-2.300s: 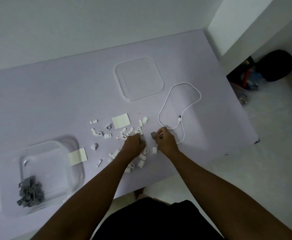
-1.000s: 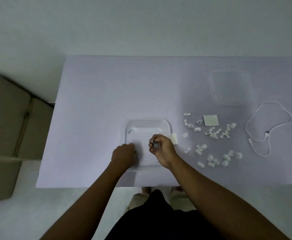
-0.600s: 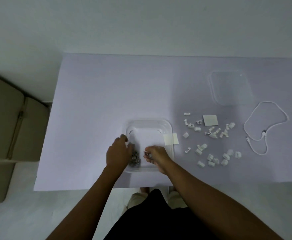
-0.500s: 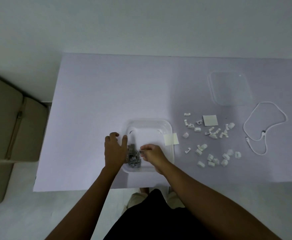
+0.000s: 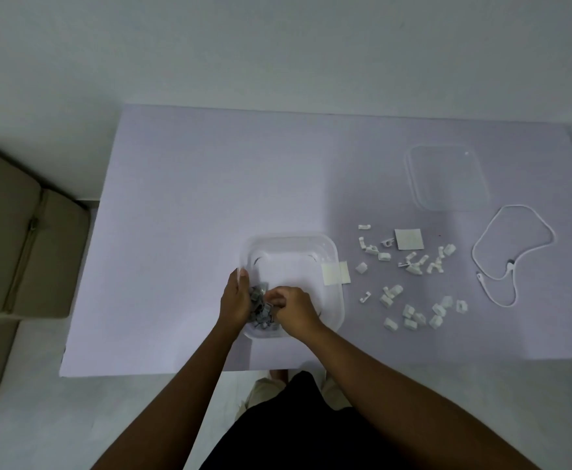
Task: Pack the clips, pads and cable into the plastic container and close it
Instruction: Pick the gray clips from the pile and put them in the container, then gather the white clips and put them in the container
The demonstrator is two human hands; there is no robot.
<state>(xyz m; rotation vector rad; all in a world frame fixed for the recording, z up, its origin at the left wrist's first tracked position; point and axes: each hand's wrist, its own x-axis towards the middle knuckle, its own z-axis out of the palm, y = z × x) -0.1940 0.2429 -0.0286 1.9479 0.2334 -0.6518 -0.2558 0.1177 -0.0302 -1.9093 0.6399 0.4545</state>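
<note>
Leftmost, the left hand (image 5: 235, 300) rests straight-fingered against the plastic container (image 5: 294, 237). The right hand (image 5: 294, 310) curls over the grey clips (image 5: 260, 312) inside; I cannot tell its hold. Rightward on the tabletop (image 5: 183, 198) lie a pad (image 5: 336, 273), white clips (image 5: 410, 312), the lid (image 5: 447, 179) and the cable (image 5: 515, 254).

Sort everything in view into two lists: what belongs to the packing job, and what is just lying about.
For the job:
container
grey clips inside it
white clips loose on the table
square pad
second pad at the container's edge
cable
lid
left hand and right hand at the container

Just lying about:
beige box left of the table
</note>
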